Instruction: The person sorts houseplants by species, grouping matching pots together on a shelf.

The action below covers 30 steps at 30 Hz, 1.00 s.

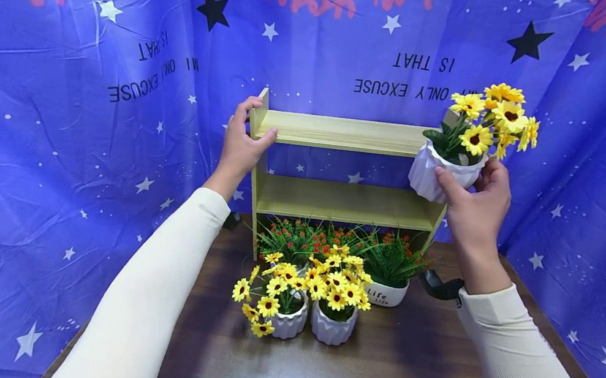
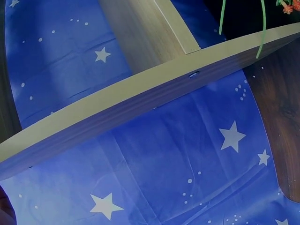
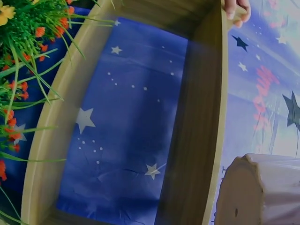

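My right hand (image 1: 479, 210) holds a potted sunflower plant (image 1: 426, 174) in a white fluted pot, in front of the right end of the shelf's top board. The thumb lies on the pot's front; the other fingers are partly hidden behind it. In the right wrist view, the pot's underside (image 3: 240, 199) shows beside the top board. My left hand (image 1: 241, 153) grips the upper left side panel of the pale wooden shelf (image 1: 342, 133), fingers at its outer edge and thumb at the board's front. In the left wrist view, the side panel (image 2: 112, 101) crosses the picture.
Two more potted sunflowers (image 1: 289, 324) (image 1: 334, 326) stand on the brown table (image 1: 372, 375) before the shelf. Behind them are red-flowered grassy plants (image 1: 289, 237), one in a white "Life" pot (image 1: 388, 295). A blue starry curtain (image 1: 318, 49) surrounds the table.
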### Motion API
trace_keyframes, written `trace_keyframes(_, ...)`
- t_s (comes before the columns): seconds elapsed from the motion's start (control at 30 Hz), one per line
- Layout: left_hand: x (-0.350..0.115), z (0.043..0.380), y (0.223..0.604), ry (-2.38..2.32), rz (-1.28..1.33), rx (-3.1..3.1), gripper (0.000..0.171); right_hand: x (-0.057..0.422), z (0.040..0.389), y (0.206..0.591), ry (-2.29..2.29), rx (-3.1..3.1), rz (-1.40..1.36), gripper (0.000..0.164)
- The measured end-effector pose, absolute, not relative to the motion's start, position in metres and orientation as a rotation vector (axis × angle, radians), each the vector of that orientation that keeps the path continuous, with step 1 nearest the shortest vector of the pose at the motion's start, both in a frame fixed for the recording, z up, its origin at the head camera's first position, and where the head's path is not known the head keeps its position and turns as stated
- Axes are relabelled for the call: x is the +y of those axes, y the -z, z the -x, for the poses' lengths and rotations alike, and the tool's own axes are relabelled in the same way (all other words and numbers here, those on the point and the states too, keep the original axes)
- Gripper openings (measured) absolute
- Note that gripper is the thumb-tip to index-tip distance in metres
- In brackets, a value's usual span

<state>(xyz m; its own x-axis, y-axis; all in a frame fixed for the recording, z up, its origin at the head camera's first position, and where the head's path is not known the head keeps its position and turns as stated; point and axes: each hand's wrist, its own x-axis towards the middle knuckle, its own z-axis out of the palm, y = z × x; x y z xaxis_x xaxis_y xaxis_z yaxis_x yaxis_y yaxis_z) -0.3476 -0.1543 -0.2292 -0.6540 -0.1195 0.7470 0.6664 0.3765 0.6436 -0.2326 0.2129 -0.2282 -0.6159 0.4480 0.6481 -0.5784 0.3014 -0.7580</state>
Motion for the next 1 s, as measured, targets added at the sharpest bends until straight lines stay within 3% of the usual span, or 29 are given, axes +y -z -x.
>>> trace_keyframes(1.0, -0.151, 0.347, 0.230, 1.337, 0.490, -1.883, 0.053, 0.220, 0.276, 0.190, -1.448, -1.925, 0.109, 0.066)
